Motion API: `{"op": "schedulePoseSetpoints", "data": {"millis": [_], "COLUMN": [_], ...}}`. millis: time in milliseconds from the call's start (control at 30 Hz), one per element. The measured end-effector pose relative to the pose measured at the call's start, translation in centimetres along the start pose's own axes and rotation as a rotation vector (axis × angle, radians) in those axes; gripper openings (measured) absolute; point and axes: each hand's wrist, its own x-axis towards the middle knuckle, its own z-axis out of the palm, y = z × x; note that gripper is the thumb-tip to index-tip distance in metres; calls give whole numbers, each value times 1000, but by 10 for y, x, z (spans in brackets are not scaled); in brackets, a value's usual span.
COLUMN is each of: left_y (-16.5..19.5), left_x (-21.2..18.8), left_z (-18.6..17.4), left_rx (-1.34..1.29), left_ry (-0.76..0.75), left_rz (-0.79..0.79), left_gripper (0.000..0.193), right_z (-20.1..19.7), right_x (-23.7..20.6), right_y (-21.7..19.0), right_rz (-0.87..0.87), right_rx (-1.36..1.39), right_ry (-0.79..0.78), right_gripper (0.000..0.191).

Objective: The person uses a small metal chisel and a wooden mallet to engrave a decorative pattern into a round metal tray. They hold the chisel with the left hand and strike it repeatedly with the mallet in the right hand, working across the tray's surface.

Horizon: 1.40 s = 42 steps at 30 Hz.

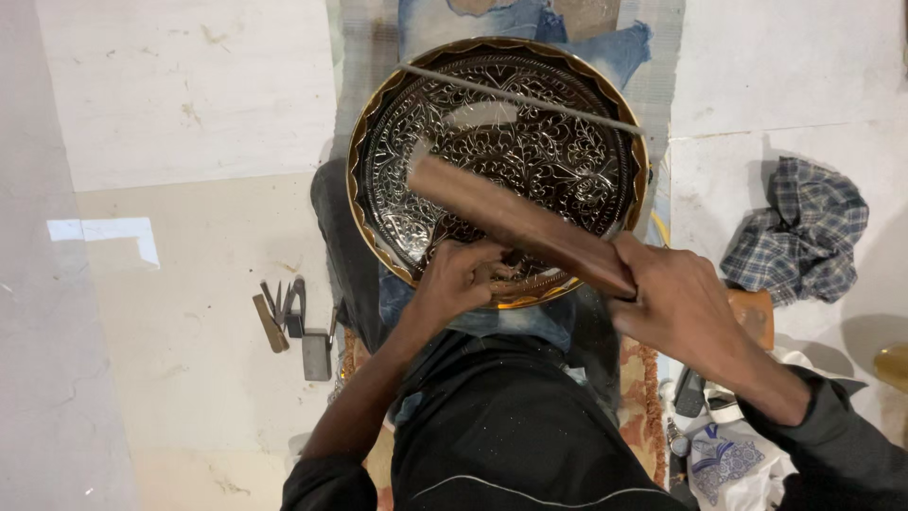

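right fingers (pixel 632 257) hold wooden block (pixel 515 223); left fingers (pixel 473 274) pinch unseen tool | engraved tray (pixel 492 142) | pale tiled floor (pixel 189 95)

Left hand (pixel 461 276) is curling, fingers bunched, pointing toward one o'clock; right hand (pixel 683 305) is gripping closed, forearm trailing toward four o'clock.

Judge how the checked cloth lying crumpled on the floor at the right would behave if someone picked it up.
The checked cloth lies in soft folds, so it would probably hang limp rather than hold shape. It looks thin, so likely light for its size. Being woven fabric, it should not roll, slip or break.
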Motion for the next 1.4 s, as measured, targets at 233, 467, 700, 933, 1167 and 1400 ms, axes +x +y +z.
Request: {"op": "schedulePoseSetpoints", "data": {"millis": [233,467,700,933,1167,1400], "left_y": [-6,6,-1,-12,-10,-6], "left_x": [4,-1,-1,-2,-3,-1], "left_z": [-1,-8,-6,0,0,-5], "left_rx": [-68,-111,-70,-94,19,-106], "left_ry": [67,62,96,97,38,49], "left_rz": [245,212,306,296,180,321], "left_gripper": [37,62,52,41,61,69], "right_z": [0,7,6,9,12,6], "right_x": [5,-3,-1,-3,-6,-6], "right_y": [4,4,2,5,5,-1], "right_rz": [20,-68,34,-45,-11,-25], "right_rx": [141,180,43,156,256,78], "right_ry": [-13,163,12,110,122,79], "right_gripper": [38,39,38,39,42,55]}}
